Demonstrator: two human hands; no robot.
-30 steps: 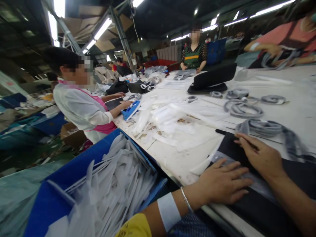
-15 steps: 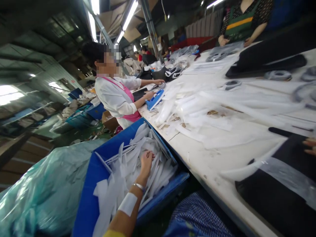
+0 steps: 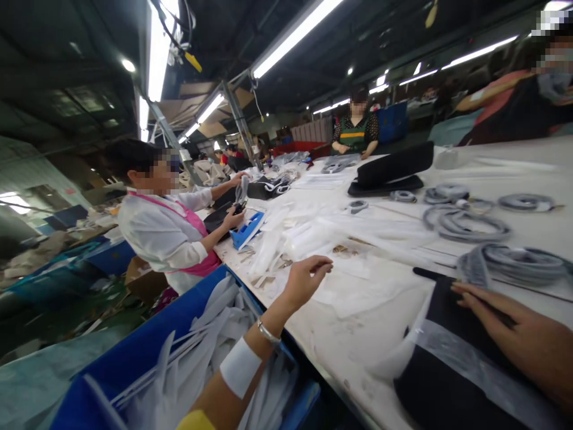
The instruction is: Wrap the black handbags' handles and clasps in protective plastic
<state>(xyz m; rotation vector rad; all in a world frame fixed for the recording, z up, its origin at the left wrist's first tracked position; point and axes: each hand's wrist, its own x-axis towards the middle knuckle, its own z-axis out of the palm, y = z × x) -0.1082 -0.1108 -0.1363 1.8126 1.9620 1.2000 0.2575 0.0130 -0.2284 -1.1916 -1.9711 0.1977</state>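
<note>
My left hand (image 3: pixel 308 279) is over the near edge of the white table (image 3: pixel 358 334), its fingers stretched forward and the thumb apart. Nothing shows in it. Below that arm stands a blue bin (image 3: pixel 107 370) filled with white foam-like strips (image 3: pixel 215 340). On the right, my right hand (image 3: pixel 523 334) pinches the upper edge of a black, fabric-like piece (image 3: pixel 430 382). A clear plastic strip (image 3: pixel 470 352) lies across this piece, and a white sheet sticks out at its left side.
Translucent white strips (image 3: pixel 308 233) spread over the table's middle. Coiled grey straps or tubing (image 3: pixel 514 266) and another black piece (image 3: pixel 394 167) lie beyond. A co-worker in a pink apron (image 3: pixel 197 224) stands at left by a blue holder (image 3: pixel 247 231). Other people are across the table.
My left hand has risen out of the bin of white strips and moved over the table edge. The view has swung right, showing more of my right hand on the black piece.
</note>
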